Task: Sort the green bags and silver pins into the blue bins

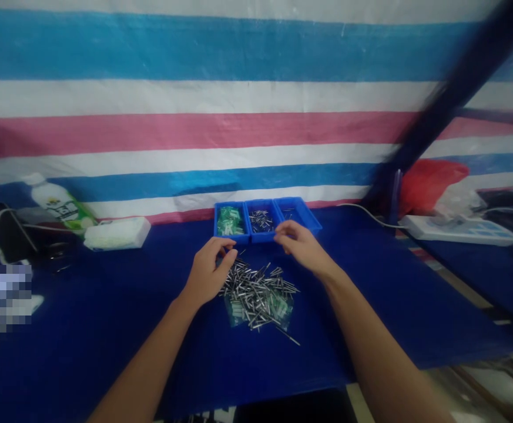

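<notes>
A heap of thin, silvery metal pins [256, 285], possibly rivets, lies on the dark blue tabletop, partly over green-tinted clear plastic bags [237, 314]. My left hand [207, 270] is at the heap's left edge, thumb and fingers curled together; whatever they hold is too small to make out. Farther right, my right hand [302, 247] hovers before the blue bins, its fingers bent into a pinch whose contents I cannot see. The left bin [232, 239] contains green plastic packets, the middle bin [262, 237] metal pins, and the right bin [311, 217] a few pins.
At the back left, a white and green bottle [60, 202] leans beside a white tissue pack [117, 233]. A white power strip [461, 229] and a red bag [432, 185] sit at the right. Striped sheeting [194, 97] hangs behind the table [106, 329].
</notes>
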`<state>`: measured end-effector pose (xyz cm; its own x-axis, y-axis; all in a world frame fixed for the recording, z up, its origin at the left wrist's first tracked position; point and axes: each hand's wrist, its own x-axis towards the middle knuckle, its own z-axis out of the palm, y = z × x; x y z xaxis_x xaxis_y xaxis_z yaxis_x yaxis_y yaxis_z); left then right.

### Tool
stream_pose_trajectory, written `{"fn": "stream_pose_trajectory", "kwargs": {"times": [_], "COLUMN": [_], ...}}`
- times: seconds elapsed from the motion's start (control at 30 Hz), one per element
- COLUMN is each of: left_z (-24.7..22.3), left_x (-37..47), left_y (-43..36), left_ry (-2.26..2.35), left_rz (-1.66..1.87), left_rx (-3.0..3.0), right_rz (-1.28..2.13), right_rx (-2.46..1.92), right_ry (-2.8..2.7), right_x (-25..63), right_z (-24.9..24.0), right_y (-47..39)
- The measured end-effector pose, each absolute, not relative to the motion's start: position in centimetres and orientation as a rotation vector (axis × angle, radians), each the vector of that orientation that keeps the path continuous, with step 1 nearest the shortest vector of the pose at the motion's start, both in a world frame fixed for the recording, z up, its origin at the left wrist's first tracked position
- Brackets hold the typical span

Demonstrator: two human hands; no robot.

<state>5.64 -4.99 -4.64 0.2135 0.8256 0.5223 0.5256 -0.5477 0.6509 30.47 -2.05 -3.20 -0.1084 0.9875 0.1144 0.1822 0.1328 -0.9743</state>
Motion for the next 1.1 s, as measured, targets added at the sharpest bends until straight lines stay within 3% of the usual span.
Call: {"fn": "stream_pose_trajectory", "kwargs": {"times": [0.2, 0.47, 1.1], "left_z": [-4.5, -4.8, -5.2], "left_x": [5.7, 5.8, 6.2], "left_y": [-5.0, -4.9, -5.1], "left_ry": [1.271, 1.270, 1.216], "left_rz": [1.231, 1.165, 0.906], "left_rx": [2.184, 2.221, 2.370], "right_rz": [0.613, 0.414, 0.966], "right_rx": [-1.140, -1.355, -1.052], "right_ry": [-2.384, -2.469, -2.083], "right_x": [29.4, 28.6, 28.8], "right_z": [-4.4, -5.3, -2.2], "right_y": [-3.2, -3.5, -3.8]}}
